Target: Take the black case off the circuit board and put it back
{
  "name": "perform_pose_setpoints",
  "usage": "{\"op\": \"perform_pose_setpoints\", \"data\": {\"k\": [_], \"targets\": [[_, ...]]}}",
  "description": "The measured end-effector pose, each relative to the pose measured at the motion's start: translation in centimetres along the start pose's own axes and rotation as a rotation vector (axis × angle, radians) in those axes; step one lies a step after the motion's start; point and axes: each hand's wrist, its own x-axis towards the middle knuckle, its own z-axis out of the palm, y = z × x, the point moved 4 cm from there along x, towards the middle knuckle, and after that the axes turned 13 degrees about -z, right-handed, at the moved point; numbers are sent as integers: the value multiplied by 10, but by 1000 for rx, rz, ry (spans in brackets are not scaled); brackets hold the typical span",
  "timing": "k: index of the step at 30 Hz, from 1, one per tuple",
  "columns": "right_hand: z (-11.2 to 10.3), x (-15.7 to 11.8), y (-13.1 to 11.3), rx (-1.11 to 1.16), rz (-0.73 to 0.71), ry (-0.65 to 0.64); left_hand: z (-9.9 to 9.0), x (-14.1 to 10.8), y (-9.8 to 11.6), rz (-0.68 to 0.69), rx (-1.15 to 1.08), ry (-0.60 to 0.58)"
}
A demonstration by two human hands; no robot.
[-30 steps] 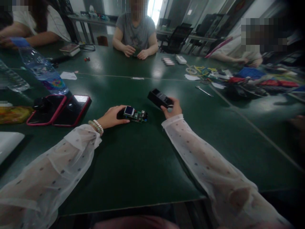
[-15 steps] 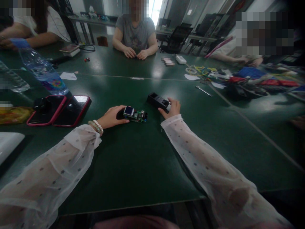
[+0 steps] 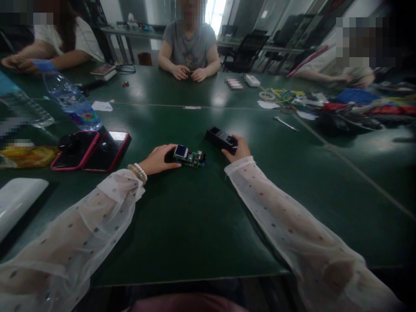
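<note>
My left hand [image 3: 158, 159] grips one end of a small green circuit board [image 3: 195, 159] with a little square screen, thumb along the near side and fingers behind. The board is level, at or just above the dark green table [image 3: 182, 225]; I cannot tell if it touches. To the right, my right hand [image 3: 241, 150] is closed round the near end of a black plastic casing [image 3: 219, 137] with cut-out openings. This casing lies at a slant, a short gap from the board. Part of its near end is hidden by my fingers.
Left of my hands lie two red-edged phones [image 3: 107, 151], a water bottle [image 3: 71, 97] and a white device [image 3: 22, 203]. Towards the right are a wrench [image 3: 286, 124] and a heap of cables [image 3: 354, 104]. Across the table, a person in grey [image 3: 190, 47] sits with hands together.
The view has shifted slightly, so things appear further right. My right fingers have closed more fully round the casing's near end. My left hand keeps its hold on the circuit board.
</note>
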Motion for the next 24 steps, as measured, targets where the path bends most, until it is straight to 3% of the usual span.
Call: {"op": "perform_pose_setpoints", "data": {"k": [11,18,24], "targets": [[-10,0,-18,77,134,107,0,0,-2,7,6,4],[-19,0,-70,259,-65,252,2,1,-3,37,19,16],[-15,-10,-116,324,-222,176,2,2,-3,23,6,27]]}}
